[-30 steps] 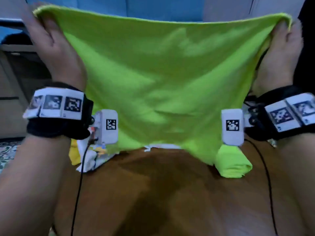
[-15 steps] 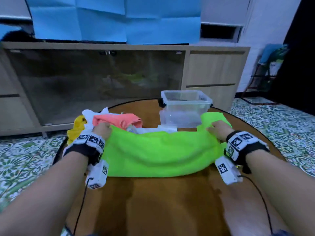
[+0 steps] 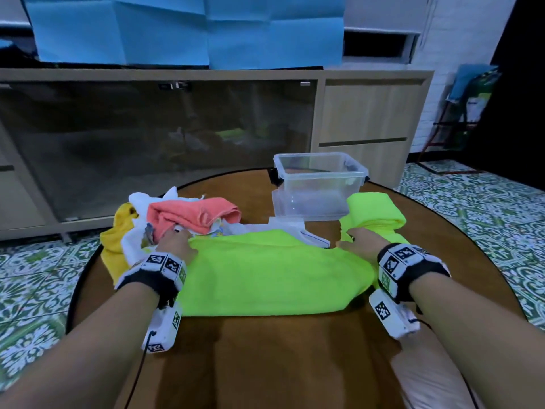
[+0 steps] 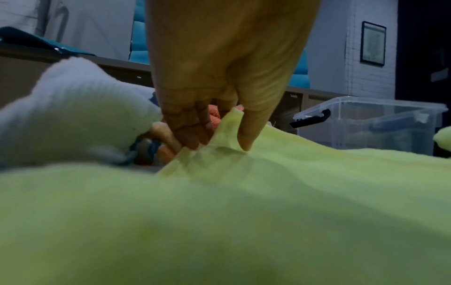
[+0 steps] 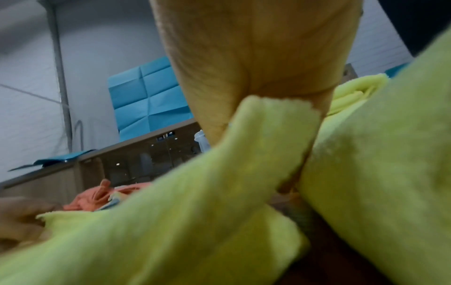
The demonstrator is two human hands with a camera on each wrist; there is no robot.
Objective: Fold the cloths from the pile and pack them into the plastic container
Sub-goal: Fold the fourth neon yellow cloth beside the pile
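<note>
A bright green cloth (image 3: 271,278) lies spread across the round wooden table (image 3: 280,355), its near edge rounded like a fold. My left hand (image 3: 175,245) pinches its far left corner between thumb and fingers, as the left wrist view shows (image 4: 219,138). My right hand (image 3: 352,245) holds the far right corner; in the right wrist view the cloth (image 5: 195,221) bunches up against my palm and hides the fingertips. The clear plastic container (image 3: 312,199) stands open behind the cloth, right of centre. The pile sits at the far left: a coral cloth (image 3: 191,215), a white one (image 3: 138,202), a yellow one (image 3: 115,240).
A second green cloth (image 3: 376,211), folded or rolled, lies right of the container beside my right hand. A white patterned cloth (image 3: 295,231) peeks out between the green cloth and the container. A glass-fronted cabinet (image 3: 147,143) stands beyond the table. Tiled floor surrounds it.
One second ago I held the green cloth up in the air, stretched between both hands. It now lies on the table, with both hands low at its far corners.
</note>
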